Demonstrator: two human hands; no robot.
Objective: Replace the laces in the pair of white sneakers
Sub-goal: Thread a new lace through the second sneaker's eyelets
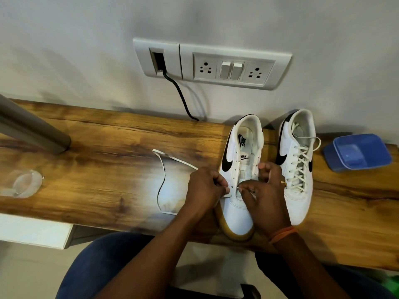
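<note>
Two white sneakers with black swooshes stand on the wooden table (108, 143), toes toward me. The left sneaker (237, 210) has almost bare eyelets. My left hand (205, 188) pinches the white lace (162, 175) at the shoe's left eyelet row; the lace trails in a loop across the table to the left. My right hand (265, 190) pinches the lace tip over the lowest eyelets, its other fingers curled at the right edge of the tongue. The right sneaker (299, 165) stands fully laced, its lace ends loose at the top.
A blue plastic tub (358, 152) sits at the right by the wall. A clear glass (23, 184) lies at the left edge. A grey leg (32, 128) slants onto the table at the far left. A socket panel with a black cable (183, 96) is on the wall.
</note>
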